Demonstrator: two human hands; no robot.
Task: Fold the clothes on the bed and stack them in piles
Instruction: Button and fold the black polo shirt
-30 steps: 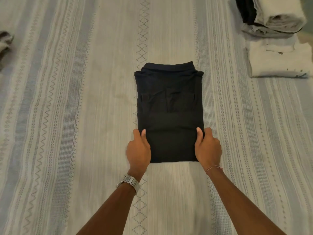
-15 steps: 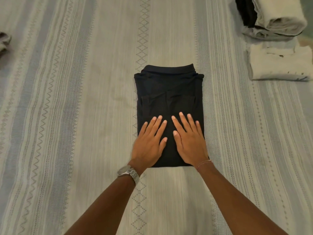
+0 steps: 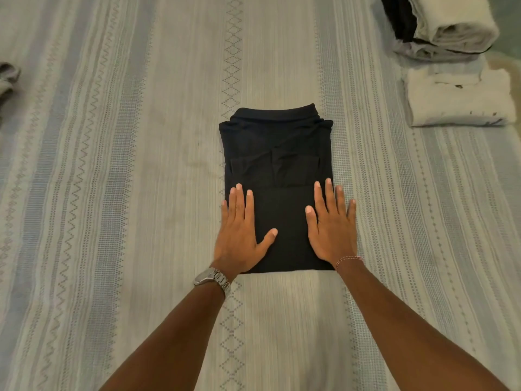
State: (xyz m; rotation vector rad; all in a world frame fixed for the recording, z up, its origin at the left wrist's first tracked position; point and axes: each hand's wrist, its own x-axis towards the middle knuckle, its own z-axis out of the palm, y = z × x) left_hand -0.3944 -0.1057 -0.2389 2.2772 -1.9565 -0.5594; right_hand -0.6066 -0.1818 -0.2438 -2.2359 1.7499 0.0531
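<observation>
Black shirt [image 3: 277, 153] lies lengthwise – collar away, w/ both hands flat.

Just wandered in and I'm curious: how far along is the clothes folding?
Done: a folded white garment and a stacked pile sit at the far right. In hand: left hand and right hand press flat on the folded black shirt, not yet stacked. Left: a crumpled grey piece at the left edge.

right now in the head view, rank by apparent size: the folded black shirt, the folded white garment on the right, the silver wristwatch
1. Folded black shirt, largest, though it lies nearer the camera.
2. Folded white garment, partly cut by the frame edge.
3. Silver wristwatch, plainly smallest.
</observation>
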